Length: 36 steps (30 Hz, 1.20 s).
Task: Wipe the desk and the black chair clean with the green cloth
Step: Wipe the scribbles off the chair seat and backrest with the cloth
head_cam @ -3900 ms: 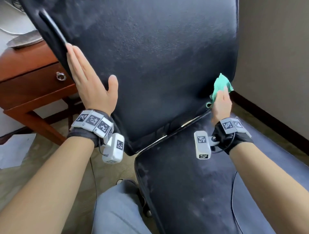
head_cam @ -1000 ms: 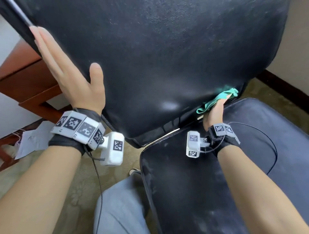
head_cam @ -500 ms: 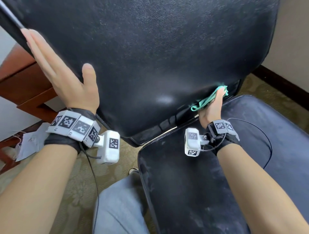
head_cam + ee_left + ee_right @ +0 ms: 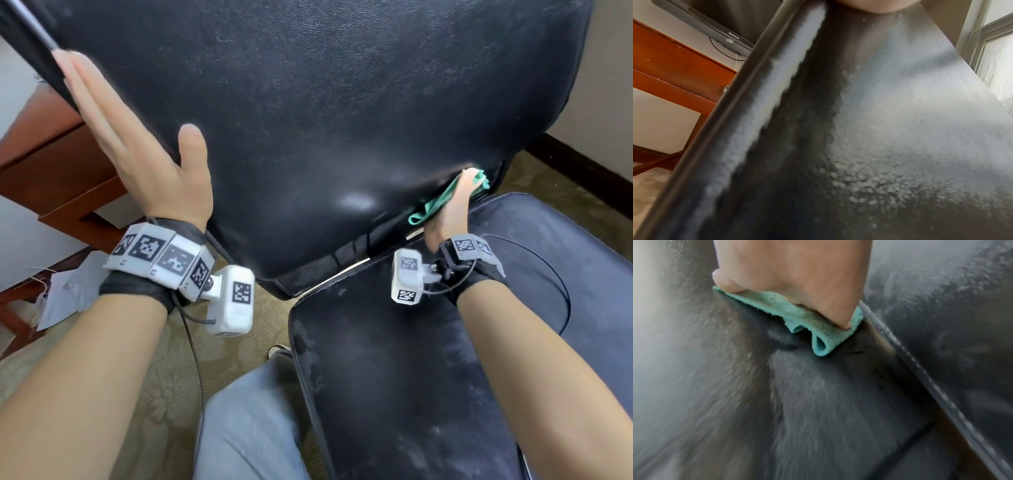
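The black chair's backrest (image 4: 325, 120) fills the upper head view, and its dusty seat (image 4: 394, 377) lies below. My left hand (image 4: 137, 154) lies flat with straight fingers on the backrest's left edge. Only a sliver of the left hand (image 4: 875, 6) shows above the backrest (image 4: 879, 129) in the left wrist view. My right hand (image 4: 452, 205) presses the folded green cloth (image 4: 431, 205) flat against the backrest's lower right, just above the seat gap. In the right wrist view the cloth (image 4: 807, 316) sits bunched under my right hand (image 4: 793, 272).
The reddish wooden desk (image 4: 58, 164) stands left of the chair, with a dark screen (image 4: 715, 24) on the wall above it. Paper (image 4: 68, 291) lies on the carpet. My knee (image 4: 246, 428) is beside the seat. A dark baseboard (image 4: 582, 171) runs at right.
Over four seconds my right hand took the cloth down the backrest's right side to its lower edge, then slid it slightly right. My left hand stayed flat on the left edge.
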Tool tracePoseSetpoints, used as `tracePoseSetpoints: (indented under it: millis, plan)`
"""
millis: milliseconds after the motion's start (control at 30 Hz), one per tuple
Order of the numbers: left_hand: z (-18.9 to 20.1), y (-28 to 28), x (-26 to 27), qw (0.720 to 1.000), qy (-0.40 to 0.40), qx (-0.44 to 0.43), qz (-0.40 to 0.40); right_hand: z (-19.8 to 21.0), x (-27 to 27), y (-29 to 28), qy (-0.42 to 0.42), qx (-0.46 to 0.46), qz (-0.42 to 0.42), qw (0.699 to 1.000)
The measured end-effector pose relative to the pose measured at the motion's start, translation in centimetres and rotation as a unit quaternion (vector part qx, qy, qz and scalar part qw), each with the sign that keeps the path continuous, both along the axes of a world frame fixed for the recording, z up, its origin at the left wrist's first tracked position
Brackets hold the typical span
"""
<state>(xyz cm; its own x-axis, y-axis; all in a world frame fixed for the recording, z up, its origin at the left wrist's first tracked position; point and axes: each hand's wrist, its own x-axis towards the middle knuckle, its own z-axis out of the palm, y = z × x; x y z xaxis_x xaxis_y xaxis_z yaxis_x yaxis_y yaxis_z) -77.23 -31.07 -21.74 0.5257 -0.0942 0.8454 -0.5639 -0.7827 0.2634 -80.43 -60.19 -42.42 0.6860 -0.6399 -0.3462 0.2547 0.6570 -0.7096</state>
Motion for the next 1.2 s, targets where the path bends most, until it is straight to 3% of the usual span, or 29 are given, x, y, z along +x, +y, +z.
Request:
tracePoseSetpoints:
  millis: [133, 267, 367, 500, 633, 767, 833, 1033, 1200]
  plan:
    - [0.1, -0.2, 0.1, 1.0, -0.022, 0.016, -0.014, -1.1, 0.3, -1.0, -0.001, 0.023, -0.06, 0.998]
    - [0.0, 0.0, 0.1, 1.0, -0.023, 0.015, -0.014, -2.4, 0.0, 2.1, 0.029, -0.043, -0.002, 0.999]
    - [-0.1, 0.0, 0.2, 1.0, -0.014, 0.012, -0.018, -2.6, -0.6, 2.6, -0.001, -0.048, 0.045, 0.998]
    - [0.1, -0.2, 0.1, 0.999, -0.025, 0.017, -0.019, 0.2, -0.8, 0.2, 0.054, -0.094, -0.008, 0.994]
    - [0.2, -0.5, -0.1, 0.999, -0.038, 0.021, -0.03, 2.7, -1.5, -1.9, 0.001, -0.039, -0.088, 0.995]
    - [0.2, -0.5, 0.0, 0.999, -0.021, 0.019, -0.021, -0.1, -1.1, -0.6, 0.066, -0.175, -0.058, 0.981]
    - [0.1, -0.4, 0.0, 1.0, -0.021, 0.013, -0.019, -0.8, -1.0, 0.8, 0.042, -0.16, -0.013, 0.986]
    - [0.3, -0.5, -0.2, 0.999, -0.023, 0.012, -0.017, 2.4, -0.9, 3.9, 0.038, -0.228, -0.051, 0.972]
    - [0.7, -0.8, -0.3, 0.998, -0.042, 0.035, -0.035, -0.2, -0.5, 2.2, 0.014, -0.261, -0.038, 0.964]
